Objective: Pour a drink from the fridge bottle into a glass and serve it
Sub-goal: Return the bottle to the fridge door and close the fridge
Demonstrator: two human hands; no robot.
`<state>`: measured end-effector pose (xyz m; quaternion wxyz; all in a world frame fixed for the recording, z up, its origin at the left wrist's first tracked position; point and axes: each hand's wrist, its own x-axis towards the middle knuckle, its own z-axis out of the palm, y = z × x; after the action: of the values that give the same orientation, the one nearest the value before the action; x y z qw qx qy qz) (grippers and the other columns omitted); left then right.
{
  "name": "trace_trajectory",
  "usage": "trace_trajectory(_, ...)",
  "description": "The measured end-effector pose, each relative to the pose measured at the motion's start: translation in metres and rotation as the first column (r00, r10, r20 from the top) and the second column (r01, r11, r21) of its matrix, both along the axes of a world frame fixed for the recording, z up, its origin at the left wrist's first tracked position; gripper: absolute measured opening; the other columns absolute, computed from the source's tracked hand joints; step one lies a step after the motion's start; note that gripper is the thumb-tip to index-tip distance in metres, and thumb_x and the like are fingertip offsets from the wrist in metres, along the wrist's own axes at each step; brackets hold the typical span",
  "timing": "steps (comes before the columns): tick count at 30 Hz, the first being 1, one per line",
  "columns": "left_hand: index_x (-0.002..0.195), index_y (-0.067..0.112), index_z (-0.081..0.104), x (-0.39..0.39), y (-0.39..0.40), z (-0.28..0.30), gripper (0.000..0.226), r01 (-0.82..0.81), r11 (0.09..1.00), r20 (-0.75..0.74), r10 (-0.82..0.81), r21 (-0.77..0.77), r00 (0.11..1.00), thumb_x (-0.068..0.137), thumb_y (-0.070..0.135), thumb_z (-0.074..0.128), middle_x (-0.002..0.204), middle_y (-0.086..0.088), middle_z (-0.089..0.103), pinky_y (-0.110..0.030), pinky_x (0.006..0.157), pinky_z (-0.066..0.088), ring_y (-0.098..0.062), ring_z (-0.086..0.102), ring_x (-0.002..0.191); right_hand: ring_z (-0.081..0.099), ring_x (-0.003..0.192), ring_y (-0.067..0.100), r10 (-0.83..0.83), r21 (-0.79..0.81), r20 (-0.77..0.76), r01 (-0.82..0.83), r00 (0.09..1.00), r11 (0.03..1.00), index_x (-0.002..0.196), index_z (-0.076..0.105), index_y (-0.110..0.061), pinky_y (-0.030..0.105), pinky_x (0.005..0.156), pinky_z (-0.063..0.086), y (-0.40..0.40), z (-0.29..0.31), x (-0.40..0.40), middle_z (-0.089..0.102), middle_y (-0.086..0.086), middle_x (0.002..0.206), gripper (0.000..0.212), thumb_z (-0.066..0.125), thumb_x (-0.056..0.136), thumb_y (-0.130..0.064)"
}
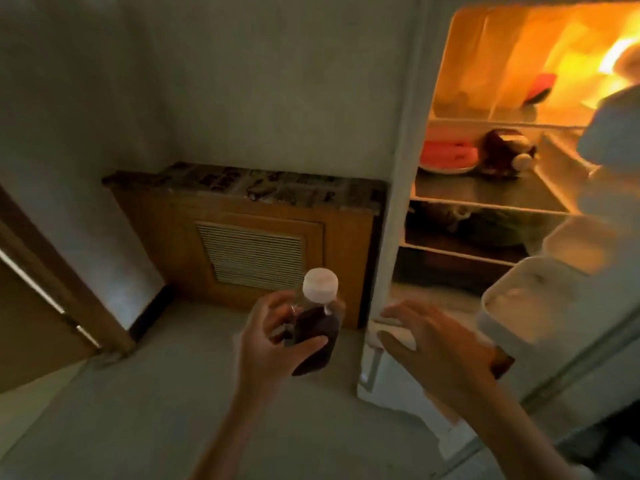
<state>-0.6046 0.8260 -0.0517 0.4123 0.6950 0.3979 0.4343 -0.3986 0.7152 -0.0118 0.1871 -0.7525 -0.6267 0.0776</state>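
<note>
Left hand (273, 344) grips a capped bottle (315, 327) of dark drink, upright, outside the open fridge (391, 216). Right hand (433, 355) is spread, holding nothing. A plate (446, 168) of pink food sits on a fridge shelf.

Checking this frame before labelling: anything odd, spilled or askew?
No spill. The fridge stands open, lit inside. The left hand holds the capped bottle of dark drink, slightly tilted. The right hand is open, near the fridge's edge.
</note>
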Motion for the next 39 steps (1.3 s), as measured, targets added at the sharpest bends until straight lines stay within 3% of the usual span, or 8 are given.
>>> trace_trajectory(4, 0.098, 0.056, 0.051, 0.034, 0.047, 0.010, 0.067, 0.215, 0.972, 0.000, -0.216, 0.094, 0.976, 0.050, 0.028, 0.089, 0.100, 0.022, 0.066, -0.018, 0.073, 0.057, 0.004, 0.064, 0.094, 0.060, 0.091, 0.004, -0.253, 0.060, 0.053, 0.250, 0.966, 0.966, 0.109, 0.062, -0.032, 0.016, 0.073, 0.046, 0.009, 0.004, -0.002, 0.065, -0.013, 0.110, 0.028, 0.060, 0.084, -0.044)
trace_trajectory(10, 0.115, 0.035, 0.052, 0.074, 0.111, 0.034, 0.073, 0.541, 0.840, 0.025, -0.542, 0.036, 0.840, 0.050, 0.046, 0.083, 0.106, 0.018, 0.067, -0.033, 0.078, 0.059, -0.002, 0.065, 0.099, 0.059, 0.075, 0.005, -0.574, 0.055, 0.057, 0.571, 0.817, 0.819, 0.104, 0.064, -0.030, 0.014, 0.062, 0.042, 0.017, 0.021, -0.012, 0.066, -0.012, 0.099, 0.023, 0.061, 0.084, -0.041)
trace_trajectory(15, 0.111, 0.046, 0.054, 0.117, 0.130, 0.064, 0.065, 0.750, 0.660, 0.093, -0.750, 0.048, 0.654, 0.057, 0.025, 0.084, 0.118, 0.016, 0.063, -0.032, 0.084, 0.057, -0.005, 0.061, 0.109, 0.057, 0.087, 0.014, -0.726, 0.082, 0.081, 0.722, 0.683, 0.687, 0.109, 0.058, -0.033, 0.026, 0.067, 0.043, 0.006, 0.029, -0.024, 0.060, -0.010, 0.104, 0.024, 0.056, 0.087, -0.044)
trace_trajectory(19, 0.119, 0.030, 0.052, 0.158, 0.114, 0.087, 0.065, 0.883, 0.468, 0.135, -0.878, 0.038, 0.459, 0.061, 0.026, 0.079, 0.114, 0.005, 0.066, -0.031, 0.087, 0.056, -0.008, 0.061, 0.111, 0.060, 0.090, 0.007, -0.770, 0.097, 0.131, 0.765, 0.624, 0.637, 0.110, 0.056, -0.033, 0.019, 0.072, 0.050, -0.011, 0.033, -0.025, 0.062, -0.011, 0.111, 0.029, 0.050, 0.086, -0.049)
trace_trajectory(23, 0.118, 0.031, 0.050, 0.197, 0.086, 0.103, 0.060, 0.929, 0.363, 0.172, -0.922, 0.074, 0.347, 0.069, 0.008, 0.078, 0.111, 0.004, 0.067, -0.020, 0.081, 0.054, -0.006, 0.063, 0.107, 0.056, 0.082, 0.001, -0.822, 0.146, 0.117, 0.809, 0.557, 0.569, 0.111, 0.056, -0.031, 0.011, 0.063, 0.045, -0.020, 0.035, -0.023, 0.062, -0.013, 0.108, 0.045, 0.038, 0.080, -0.058)
trace_trajectory(29, 0.130, 0.029, 0.044, 0.246, 0.061, 0.106, 0.067, 0.974, 0.224, 0.275, -0.938, 0.017, 0.211, 0.073, 0.012, 0.076, 0.126, -0.008, 0.059, -0.051, 0.089, 0.054, -0.022, 0.058, 0.117, 0.061, 0.086, 0.001, -0.866, 0.187, 0.140, 0.846, 0.480, 0.499, 0.109, 0.056, -0.032, 0.021, 0.075, 0.055, -0.017, 0.039, -0.025, 0.062, -0.014, 0.108, 0.031, 0.050, 0.084, -0.049)
trace_trajectory(32, 0.120, 0.042, 0.047, 0.270, 0.058, 0.103, 0.064, 0.990, 0.139, 0.294, -0.947, 0.005, 0.132, 0.072, 0.012, 0.077, 0.124, -0.003, 0.060, -0.047, 0.091, 0.054, -0.016, 0.060, 0.115, 0.063, 0.088, 0.002, -0.901, 0.201, 0.123, 0.878, 0.417, 0.434, 0.109, 0.057, -0.032, 0.022, 0.076, 0.054, -0.013, 0.041, -0.025, 0.064, -0.013, 0.108, 0.028, 0.056, 0.084, -0.045)
trace_trajectory(39, 0.117, 0.033, 0.049, 0.321, 0.046, 0.094, 0.061, 0.993, -0.088, 0.339, -0.939, -0.073, -0.059, 0.073, -0.004, 0.072, 0.114, -0.004, 0.065, -0.040, 0.092, 0.052, -0.015, 0.062, 0.110, 0.061, 0.094, 0.002, -0.983, 0.173, 0.071, 0.968, 0.170, 0.180, 0.112, 0.054, -0.036, 0.008, 0.074, 0.037, 0.000, 0.038, -0.030, 0.061, -0.019, 0.111, 0.028, 0.052, 0.087, -0.049)
